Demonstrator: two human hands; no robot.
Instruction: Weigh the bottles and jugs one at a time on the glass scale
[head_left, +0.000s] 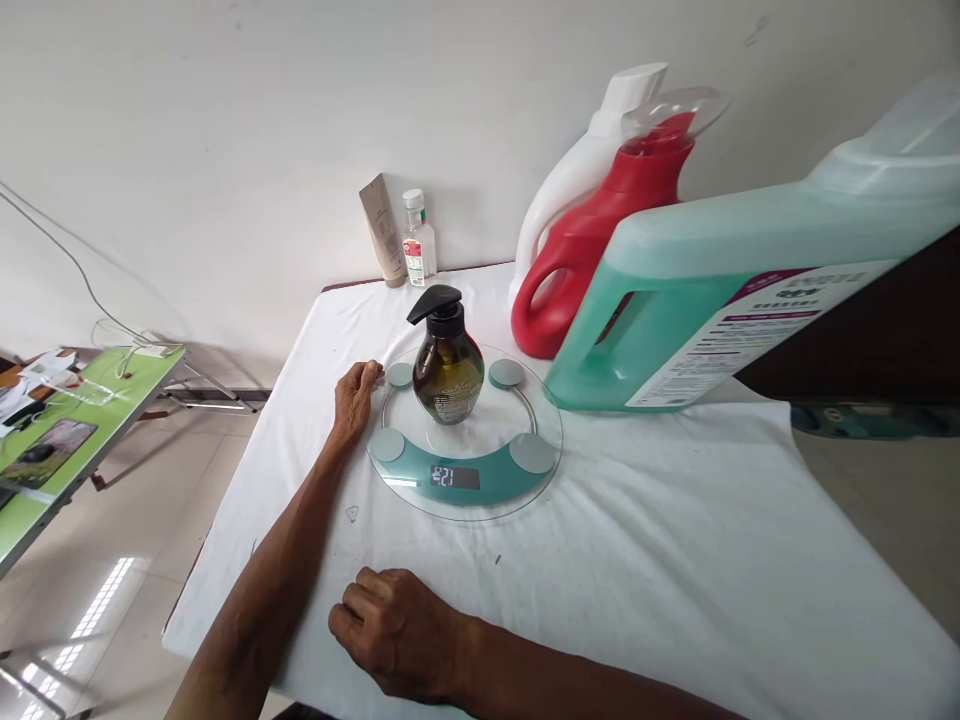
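A green folding table (pixel 112 395) carrying papers and a white cable is seen at the far left, at 9 o'clock from the scale. The left hand (pixel 354 397) is laid on the white tablecloth (pixel 675 540), its fingers loosely curled and its fingertips touching the rim of the round glass scale (pixel 465 440) at about 10 o'clock; nothing is gripped. The right hand (pixel 394 630) is rested palm-down near the front edge of the table, at 7 o'clock from the scale and well apart from it, with fingers bent under into a loose fist; nothing is held.

A dark amber pump bottle (pixel 447 365) is stood upright at the centre of the scale. The display (pixel 454 477) at 6 o'clock is lit; the digits appear to read 21, though the first character is unclear.

At 12 o'clock, against the wall, a beige tube (pixel 382 232) and a small clear bottle (pixel 418 240) are placed side by side. At 2 o'clock a white jug (pixel 577 170) and a red jug (pixel 592 240) are stood. At 3 o'clock a large teal jug (pixel 712 290) is positioned nearest the camera.
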